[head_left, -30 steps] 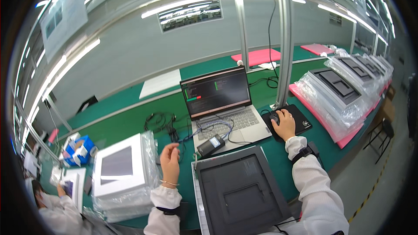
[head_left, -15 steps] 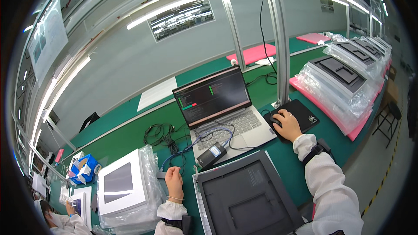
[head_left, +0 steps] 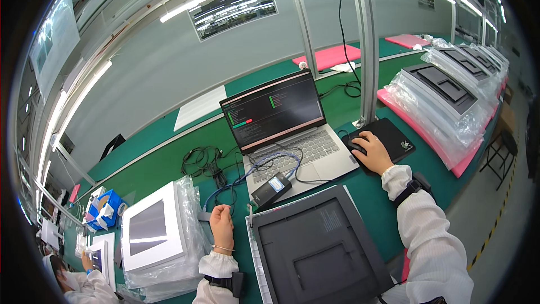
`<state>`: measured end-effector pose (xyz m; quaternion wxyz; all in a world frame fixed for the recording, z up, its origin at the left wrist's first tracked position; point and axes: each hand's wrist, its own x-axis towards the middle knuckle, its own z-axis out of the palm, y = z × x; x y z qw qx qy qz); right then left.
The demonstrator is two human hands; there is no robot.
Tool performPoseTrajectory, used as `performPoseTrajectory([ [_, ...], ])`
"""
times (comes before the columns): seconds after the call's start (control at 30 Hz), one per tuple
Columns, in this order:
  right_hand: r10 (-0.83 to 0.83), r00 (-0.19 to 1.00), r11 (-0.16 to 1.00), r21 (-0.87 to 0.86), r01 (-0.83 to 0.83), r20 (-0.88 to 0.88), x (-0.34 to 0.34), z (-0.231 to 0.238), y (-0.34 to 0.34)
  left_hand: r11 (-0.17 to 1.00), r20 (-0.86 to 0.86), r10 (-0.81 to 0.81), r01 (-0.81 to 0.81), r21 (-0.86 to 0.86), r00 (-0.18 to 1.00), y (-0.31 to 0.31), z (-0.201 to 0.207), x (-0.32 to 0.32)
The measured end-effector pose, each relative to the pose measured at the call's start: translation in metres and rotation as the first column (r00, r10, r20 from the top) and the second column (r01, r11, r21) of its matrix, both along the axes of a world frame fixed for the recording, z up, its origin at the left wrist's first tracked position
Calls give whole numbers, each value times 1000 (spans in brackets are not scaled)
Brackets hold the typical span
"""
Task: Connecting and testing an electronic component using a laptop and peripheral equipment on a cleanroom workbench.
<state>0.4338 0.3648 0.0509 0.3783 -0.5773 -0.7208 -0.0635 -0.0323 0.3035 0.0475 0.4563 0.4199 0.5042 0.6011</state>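
Observation:
On the black mouse pad point(head_left: 396, 141), my right hand point(head_left: 372, 153) is closed over a dark computer mouse point(head_left: 354, 145). My left hand point(head_left: 221, 226) is held with curled fingers between a white-framed panel point(head_left: 171, 219) in clear plastic and a black panel point(head_left: 315, 242) with a raised rectangular outline. A small grey flat piece point(head_left: 205, 216) lies beside its fingers; what they hold, if anything, is hidden. Beyond stands an open laptop point(head_left: 329, 160) with lit windows on a dark screen. A black adapter box point(head_left: 271, 190) with a blue cable rests on the laptop's front corner.
Coiled black cables point(head_left: 202, 163) lie left of the laptop. A blue bin point(head_left: 107, 208) stands farther left, near another person point(head_left: 84, 287) at work. A metal post point(head_left: 368, 50) rises behind the mouse pad. Wrapped panels point(head_left: 439, 95) line the right side on pink foam.
The view has shifted slightly, so the bench items sit a little differently in the picture. My right hand stays on the mouse, and my left hand keeps its curled pose.

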Motion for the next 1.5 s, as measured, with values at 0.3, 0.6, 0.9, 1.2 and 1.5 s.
performPoseTrajectory([
  [0.3,-9,1000,1000,-10,10,13,-4,5,-4,1000,15,-31,31,3,999,-1,-1,-3],
  [0.6,-80,997,997,20,80,23,-1,0,-1,999,-14,-37,37,-8,999,1,-3,-3],
  [0.9,-65,998,998,22,65,10,-1,0,-2,999,-43,-41,41,10,998,2,-6,-4],
  [1.2,-71,997,997,36,69,36,2,-1,-2,997,-42,-68,70,43,997,4,-11,-3],
  [1.5,-66,998,996,54,65,18,6,-1,-2,977,-842,86,118,175,533,-34,45,7],
])
